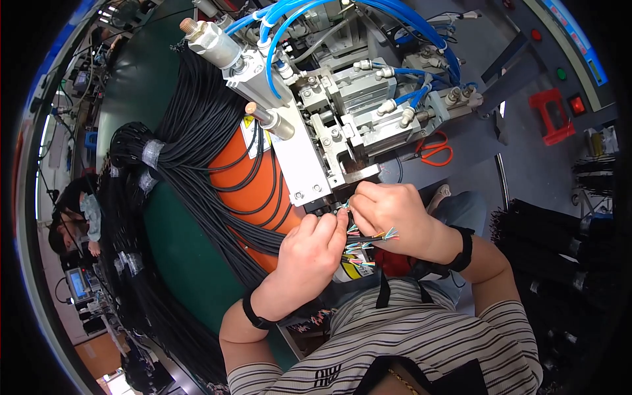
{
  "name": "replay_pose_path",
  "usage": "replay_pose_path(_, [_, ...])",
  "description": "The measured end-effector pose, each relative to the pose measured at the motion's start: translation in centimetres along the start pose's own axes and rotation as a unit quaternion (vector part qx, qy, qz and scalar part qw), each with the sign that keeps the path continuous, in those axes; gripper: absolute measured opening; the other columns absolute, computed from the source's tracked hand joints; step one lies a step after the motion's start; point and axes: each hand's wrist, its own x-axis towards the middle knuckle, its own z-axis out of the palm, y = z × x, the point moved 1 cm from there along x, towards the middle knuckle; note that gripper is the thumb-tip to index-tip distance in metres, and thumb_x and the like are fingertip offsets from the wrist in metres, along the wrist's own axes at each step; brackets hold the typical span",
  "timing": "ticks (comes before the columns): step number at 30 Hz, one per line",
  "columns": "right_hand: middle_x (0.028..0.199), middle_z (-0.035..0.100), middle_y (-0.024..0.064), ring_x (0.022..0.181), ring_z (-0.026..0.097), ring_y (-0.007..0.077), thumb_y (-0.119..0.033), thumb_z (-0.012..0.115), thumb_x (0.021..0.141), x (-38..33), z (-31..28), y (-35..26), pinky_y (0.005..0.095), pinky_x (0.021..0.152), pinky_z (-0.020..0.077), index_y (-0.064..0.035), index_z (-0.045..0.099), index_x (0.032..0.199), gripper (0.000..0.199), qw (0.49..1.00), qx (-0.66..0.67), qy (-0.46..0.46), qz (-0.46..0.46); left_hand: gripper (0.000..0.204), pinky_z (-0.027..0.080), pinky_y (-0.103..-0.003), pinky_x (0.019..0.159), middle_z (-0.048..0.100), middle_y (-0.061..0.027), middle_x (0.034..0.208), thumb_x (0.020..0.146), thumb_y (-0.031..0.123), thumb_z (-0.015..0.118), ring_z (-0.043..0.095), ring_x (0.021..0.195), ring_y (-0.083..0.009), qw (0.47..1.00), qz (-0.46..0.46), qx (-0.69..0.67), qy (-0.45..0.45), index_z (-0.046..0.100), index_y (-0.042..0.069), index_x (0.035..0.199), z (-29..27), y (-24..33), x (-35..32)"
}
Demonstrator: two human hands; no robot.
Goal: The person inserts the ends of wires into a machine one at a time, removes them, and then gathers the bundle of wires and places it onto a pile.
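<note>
At the machine's (299, 161) near end, left hand (308, 249) and right hand (394, 214) pinched nearly closed on coloured wires (344, 206), apparently mid-job; splayed ends (359, 247) below it bared, status of black cables (212, 95) leftward unclear.

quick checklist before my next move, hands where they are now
1. Both hands in view: ok, left hand and right hand meet at the front.
2. Fingers clear of the machine: not ok, they are close against its front.
3. Grip at the fingertips: cannot tell, fingers hide it.
4. Coloured wire ends exposed: ok, fanned out below the hands.
5. Red-handled scissors away from hands: ok.
6. Machine stopped: cannot tell.
</note>
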Motion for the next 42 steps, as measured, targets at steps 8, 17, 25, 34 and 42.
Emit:
replay_pose_path(8, [0.082, 0.064, 0.007, 0.06, 0.064, 0.0246, -0.008, 0.069, 0.08, 0.0, 0.4, 0.4, 0.0355, 0.05, 0.0497, -0.0038, 0.066, 0.085, 0.007, 0.998, 0.046, 0.052, 0.009, 0.046, 0.049, -0.032, 0.064, 0.053, -0.007, 0.089, 0.074, 0.008, 0.063, 0.054, 0.077, -0.0214, 1.0, -0.019, 0.012, -0.005, 0.066, -0.003, 0.119, 0.3, -0.2, 0.0])
replay_pose_path(17, [0.07, 0.062, 0.0091, 0.055, 0.062, 0.0189, -0.003, 0.07, 0.083, 0.1, 0.6, 0.9, 0.0313, 0.05, 0.047, -0.0011, 0.067, 0.088, 0.006, 0.969, 0.221, 0.006, 0.107, 0.053, 0.05, -0.039, 0.07, 0.057, -0.0101, 0.093, 0.067, -0.001, 0.069, 0.059, 0.086, -0.0258, 0.991, -0.076, -0.096, 0.061, 0.065, 0.0, 0.119, -0.3, -1.8, -2.2])
replay_pose_path(25, [0.084, 0.065, 0.0099, 0.06, 0.06, 0.0141, -0.003, 0.073, 0.087, 0.5, -0.4, -1.3, 0.0261, 0.055, 0.0466, 0.0017, 0.069, 0.098, 0.013, 0.93, 0.36, 0.019, 0.077, 0.035, 0.053, -0.038, 0.068, 0.061, -0.0141, 0.091, 0.077, -0.003, 0.072, 0.064, 0.078, -0.0306, 0.974, -0.174, -0.122, 0.078, 0.066, -0.001, 0.111, 0.2, -1.0, -3.1])
replay_pose_path(34, [0.093, 0.065, 0.0051, 0.069, 0.059, 0.0046, -0.001, 0.07, 0.092, -0.7, 0.6, -0.4, 0.0215, 0.057, 0.0456, 0.003, 0.067, 0.11, 0.019, 0.881, 0.451, -0.025, 0.144, 0.029, 0.053, -0.036, 0.06, 0.066, -0.0144, 0.086, 0.082, 0.005, 0.078, 0.068, 0.075, -0.0305, 0.948, -0.108, -0.283, 0.095, 0.066, -0.002, 0.107, -0.3, -1.5, -2.1])
replay_pose_path(42, [0.081, 0.063, 0.0026, 0.067, 0.06, 0.0064, -0.002, 0.062, 0.097, -0.6, 0.6, 0.7, 0.0198, 0.058, 0.0468, 0.0024, 0.065, 0.108, 0.013, 0.648, 0.69, -0.071, 0.314, 0.042, 0.052, -0.036, 0.065, 0.067, -0.0123, 0.086, 0.068, 0.0, 0.074, 0.068, 0.078, -0.0287, 0.978, -0.05, -0.151, 0.136, 0.067, -0.002, 0.109, 0.7, -0.9, -1.5])
